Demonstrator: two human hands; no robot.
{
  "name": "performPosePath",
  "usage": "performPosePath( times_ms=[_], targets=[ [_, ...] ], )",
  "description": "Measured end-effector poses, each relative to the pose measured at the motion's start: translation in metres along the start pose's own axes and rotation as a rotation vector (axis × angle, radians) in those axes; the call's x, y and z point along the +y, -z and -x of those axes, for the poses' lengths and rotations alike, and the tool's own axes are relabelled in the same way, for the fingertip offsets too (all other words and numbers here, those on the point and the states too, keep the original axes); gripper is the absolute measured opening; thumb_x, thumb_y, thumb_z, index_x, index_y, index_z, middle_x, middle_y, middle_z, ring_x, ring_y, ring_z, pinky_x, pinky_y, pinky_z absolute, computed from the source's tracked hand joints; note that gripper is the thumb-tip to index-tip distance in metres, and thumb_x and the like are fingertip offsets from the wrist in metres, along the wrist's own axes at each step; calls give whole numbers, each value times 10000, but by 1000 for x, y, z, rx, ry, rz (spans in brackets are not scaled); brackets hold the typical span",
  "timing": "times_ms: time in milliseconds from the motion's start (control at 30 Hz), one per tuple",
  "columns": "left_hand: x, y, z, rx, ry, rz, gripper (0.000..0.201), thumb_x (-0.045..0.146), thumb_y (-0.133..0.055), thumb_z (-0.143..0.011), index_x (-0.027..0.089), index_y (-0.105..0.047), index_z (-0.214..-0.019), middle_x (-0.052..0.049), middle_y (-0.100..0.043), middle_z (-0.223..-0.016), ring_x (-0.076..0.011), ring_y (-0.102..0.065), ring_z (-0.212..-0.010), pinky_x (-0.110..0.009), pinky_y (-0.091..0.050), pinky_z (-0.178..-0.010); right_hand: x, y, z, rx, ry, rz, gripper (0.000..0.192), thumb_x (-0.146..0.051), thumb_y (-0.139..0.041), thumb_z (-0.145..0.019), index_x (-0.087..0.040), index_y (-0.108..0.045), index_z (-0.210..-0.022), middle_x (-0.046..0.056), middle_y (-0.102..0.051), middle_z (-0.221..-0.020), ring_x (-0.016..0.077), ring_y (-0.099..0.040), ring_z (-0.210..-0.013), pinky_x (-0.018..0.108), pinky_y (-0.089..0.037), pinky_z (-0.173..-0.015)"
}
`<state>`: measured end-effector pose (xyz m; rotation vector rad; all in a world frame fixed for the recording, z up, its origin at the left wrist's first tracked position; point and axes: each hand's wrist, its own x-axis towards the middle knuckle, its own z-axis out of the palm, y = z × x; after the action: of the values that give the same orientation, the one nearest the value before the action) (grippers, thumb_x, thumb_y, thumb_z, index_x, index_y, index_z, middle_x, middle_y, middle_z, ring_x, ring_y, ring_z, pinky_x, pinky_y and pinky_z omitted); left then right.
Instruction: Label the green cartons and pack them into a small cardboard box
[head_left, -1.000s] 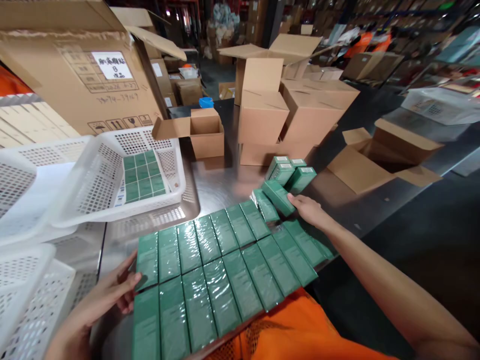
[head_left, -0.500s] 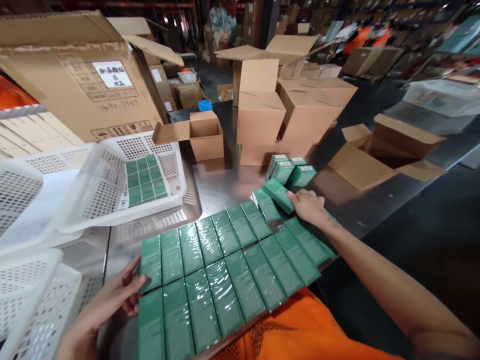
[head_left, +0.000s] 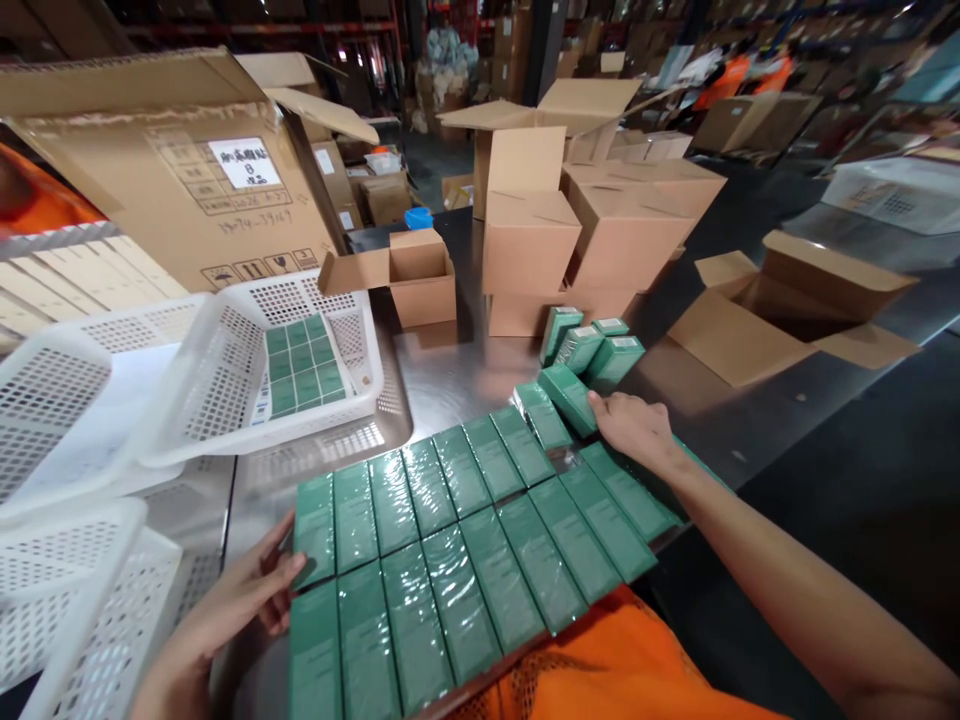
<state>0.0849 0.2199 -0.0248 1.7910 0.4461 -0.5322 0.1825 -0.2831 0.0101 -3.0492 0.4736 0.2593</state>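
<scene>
Two rows of shrink-wrapped green boxes [head_left: 418,490] lie side by side in front of me, their film shining. At the left end of the rows, my left hand [head_left: 251,590] rests against the boxes with thumb and index finger apart. My right hand [head_left: 634,428] has its fingers closed on the near right end of a green box [head_left: 568,398] that lies at an angle beside the far row. Left of it, another slanted green box [head_left: 541,416] touches the row's end. Behind stand several upright green boxes [head_left: 581,348]. My right forearm partly hides the rows' right end.
A white perforated basket [head_left: 225,445] holds a block of green boxes at left. Further white baskets [head_left: 67,560] stand nearer. Open cartons [head_left: 424,295] and stacked brown cartons [head_left: 532,245] stand behind, with another open carton [head_left: 739,335] at right. A large carton [head_left: 172,180] fills the back left.
The whole view has shifted slightly, so everything appears a little further right. Both hands keep about the same places on the boxes.
</scene>
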Motion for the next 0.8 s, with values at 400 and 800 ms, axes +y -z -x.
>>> performPosePath(
  times_ms=[400, 800],
  targets=[
    [1, -1, 1, 9, -47, -85, 1252, 770, -733, -595, 88, -242, -1522, 23, -610, -515, -188, -594, -387, -237, -455, -370, -2, -9, 17, 146, 71, 188, 533, -356, -333, -1020, -41, -736, -872, 260, -716, -918, 379, -669, -952, 510, -434, -821],
    [1, -2, 0, 8, -61, -104, 1236, 760, -725, -620, 80, -232, -1526, 33, -599, -493, -187, -600, -392, -230, -465, -367, -7, -13, 19, 81, 657, -68, 475, -436, -320, -1022, -310, -488, -1449, 53, -421, -1547, 312, -411, -1384, 484, -400, -1036]
  ],
)
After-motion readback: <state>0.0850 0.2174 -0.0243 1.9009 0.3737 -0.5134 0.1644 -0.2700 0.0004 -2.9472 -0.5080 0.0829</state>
